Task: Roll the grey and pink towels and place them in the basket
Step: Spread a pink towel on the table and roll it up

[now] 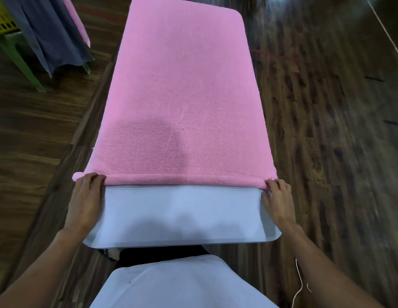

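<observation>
Nearest, both hands curl on the rolled near edge of the pink towel [184,90]: left hand [88,196], right hand [278,200], on the desk [182,214].

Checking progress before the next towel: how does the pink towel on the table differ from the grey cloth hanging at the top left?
The pink towel lies flat along the white table; the grey cloth hangs in folds off the table. The pink towel's near edge is turned into a first narrow roll, with the left hand and right hand at its ends; nobody touches the grey cloth. Neither is in the yellow basket yet.
</observation>
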`<state>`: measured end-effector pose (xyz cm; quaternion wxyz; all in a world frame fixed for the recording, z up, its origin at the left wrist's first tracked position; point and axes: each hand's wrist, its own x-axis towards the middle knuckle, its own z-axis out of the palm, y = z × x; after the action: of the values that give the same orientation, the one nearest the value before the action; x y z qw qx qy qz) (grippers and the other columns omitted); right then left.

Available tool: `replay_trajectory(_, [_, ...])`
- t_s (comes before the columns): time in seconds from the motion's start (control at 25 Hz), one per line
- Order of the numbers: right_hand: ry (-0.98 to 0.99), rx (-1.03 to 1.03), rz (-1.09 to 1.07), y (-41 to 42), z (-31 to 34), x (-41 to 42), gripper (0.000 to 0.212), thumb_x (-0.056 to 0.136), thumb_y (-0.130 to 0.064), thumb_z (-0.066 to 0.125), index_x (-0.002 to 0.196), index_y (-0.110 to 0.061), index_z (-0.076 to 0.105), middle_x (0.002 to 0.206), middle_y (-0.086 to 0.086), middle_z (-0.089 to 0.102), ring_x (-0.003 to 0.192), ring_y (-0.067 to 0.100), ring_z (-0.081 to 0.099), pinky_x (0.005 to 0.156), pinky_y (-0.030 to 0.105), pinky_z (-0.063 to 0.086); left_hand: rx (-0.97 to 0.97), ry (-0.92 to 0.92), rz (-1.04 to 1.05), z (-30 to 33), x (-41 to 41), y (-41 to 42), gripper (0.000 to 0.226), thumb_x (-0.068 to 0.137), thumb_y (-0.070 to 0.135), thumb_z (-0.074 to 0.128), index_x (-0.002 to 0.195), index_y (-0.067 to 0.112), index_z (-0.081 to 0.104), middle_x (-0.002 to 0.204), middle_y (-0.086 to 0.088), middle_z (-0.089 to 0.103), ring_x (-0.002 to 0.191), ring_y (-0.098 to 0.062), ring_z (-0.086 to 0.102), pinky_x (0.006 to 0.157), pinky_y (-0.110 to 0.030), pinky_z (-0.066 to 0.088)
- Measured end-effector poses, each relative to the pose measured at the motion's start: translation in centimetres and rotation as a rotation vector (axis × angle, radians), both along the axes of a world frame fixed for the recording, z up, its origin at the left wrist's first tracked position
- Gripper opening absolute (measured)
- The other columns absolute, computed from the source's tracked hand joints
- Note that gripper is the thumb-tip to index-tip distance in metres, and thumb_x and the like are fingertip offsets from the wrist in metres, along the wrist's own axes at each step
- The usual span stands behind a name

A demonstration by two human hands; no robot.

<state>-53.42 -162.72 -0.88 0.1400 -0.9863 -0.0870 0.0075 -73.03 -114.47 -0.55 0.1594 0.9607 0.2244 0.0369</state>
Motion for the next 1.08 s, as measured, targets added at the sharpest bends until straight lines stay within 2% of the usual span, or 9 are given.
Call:
replay_trajectory(0.16, [0.094, 0.041, -0.036, 0.2, -0.3, 1.4, 0.021, 0.095, -0.009, 0.056, 0.115, -0.012, 0.062, 0.121, 0.007, 0.06, 0.112, 0.025, 0.048, 0.093, 0.045, 0.051, -0.053, -0.009, 0.008, 0.7, 1.4, 0.6, 0.03, 0.09, 0.001, 0.053, 0.12, 0.002, 0.057, 0.124, -0.016, 0.053, 0.114, -0.034, 0.041, 0.088, -0.056, 0.047])
replay_trajectory(0.32, [0.097, 0.006, 0.01, -0.2, 0.7, 0.6, 0.026, 0.097, -0.008, 0.052, 0.121, -0.014, 0.059, 0.125, 0.004, 0.059, 0.113, 0.022, 0.046, 0.092, 0.041, 0.051, -0.042, 0.031, -0.038, 1.1, 0.5, 1.3, 0.035, 0.085, -0.005, 0.053, 0.118, 0.005, 0.059, 0.119, -0.013, 0.056, 0.112, -0.033, 0.044, 0.085, -0.053, 0.049])
replay_trajectory(0.44, [0.21, -0.002, 0.082, -1.4, 1.7, 0.5, 0.026, 0.098, -0.012, 0.051, 0.123, -0.017, 0.058, 0.125, 0.001, 0.058, 0.109, 0.017, 0.047, 0.095, 0.036, 0.049, -0.062, 0.067, -0.151, 1.8, 0.3, 2.8, 0.038, 0.077, -0.012, 0.059, 0.111, 0.002, 0.065, 0.11, -0.017, 0.063, 0.1, -0.035, 0.053, 0.082, -0.047, 0.049])
replay_trajectory(0.52, [0.302, -0.004, 0.118, -1.8, 2.3, 1.9, 0.025, 0.098, -0.011, 0.053, 0.121, -0.017, 0.06, 0.124, 0.003, 0.061, 0.107, 0.017, 0.054, 0.094, 0.033, 0.049, -0.099, 0.078, -0.264, 2.3, 1.2, 4.3, 0.027, 0.078, -0.007, 0.06, 0.103, 0.001, 0.069, 0.1, -0.017, 0.068, 0.089, -0.035, 0.06, 0.075, -0.04, 0.046])
replay_trajectory(0.6, [0.341, 0.101, 0.04, -1.3, 2.7, 3.8, 0.022, 0.094, -0.007, 0.059, 0.115, -0.013, 0.061, 0.119, 0.005, 0.063, 0.104, 0.02, 0.06, 0.091, 0.032, 0.05, -0.147, 0.07, -0.23, 2.4, 2.8, 5.6, 0.017, 0.085, -0.001, 0.061, 0.099, 0.004, 0.07, 0.095, -0.013, 0.07, 0.085, -0.032, 0.064, 0.073, -0.035, 0.044])
replay_trajectory(0.68, [0.284, 0.188, -0.084, 0.0, 3.0, 5.1, 0.016, 0.089, -0.004, 0.066, 0.102, -0.013, 0.062, 0.108, 0.007, 0.064, 0.094, 0.022, 0.061, 0.085, 0.032, 0.052, -0.196, 0.066, -0.103, 2.0, 4.5, 6.2, 0.015, 0.082, -0.002, 0.068, 0.096, 0.005, 0.07, 0.092, -0.011, 0.068, 0.083, -0.029, 0.062, 0.075, -0.033, 0.043])
replay_trajectory(0.76, [0.147, 0.101, -0.133, 1.2, 2.6, 5.5, 0.012, 0.088, -0.003, 0.067, 0.09, -0.014, 0.065, 0.104, 0.011, 0.061, 0.095, 0.029, 0.057, 0.084, 0.039, 0.053, -0.14, 0.023, -0.074, 1.4, 5.3, 5.9, 0.014, 0.078, -0.003, 0.072, 0.09, 0.004, 0.071, 0.088, -0.014, 0.063, 0.08, -0.032, 0.059, 0.073, -0.037, 0.044])
replay_trajectory(0.88, [-0.008, -0.089, -0.107, 2.0, 1.5, 3.9, 0.012, 0.09, -0.006, 0.064, 0.098, -0.01, 0.07, 0.106, 0.013, 0.062, 0.096, 0.034, 0.05, 0.08, 0.047, 0.048, 0.031, -0.071, -0.059, 0.5, 4.3, 4.1, 0.013, 0.082, -0.002, 0.067, 0.094, 0.001, 0.071, 0.093, -0.019, 0.057, 0.087, -0.038, 0.049, 0.074, -0.048, 0.046])
replay_trajectory(1.08, [-0.075, -0.06, -0.023, 1.5, 0.1, 1.7, 0.022, 0.086, -0.009, 0.068, 0.107, -0.008, 0.065, 0.113, 0.013, 0.064, 0.104, 0.034, 0.054, 0.088, 0.048, 0.05, 0.066, -0.069, -0.016, -0.1, 2.1, 0.8, 0.032, 0.088, 0.0, 0.058, 0.12, -0.002, 0.059, 0.121, -0.022, 0.052, 0.111, -0.043, 0.044, 0.091, -0.058, 0.046])
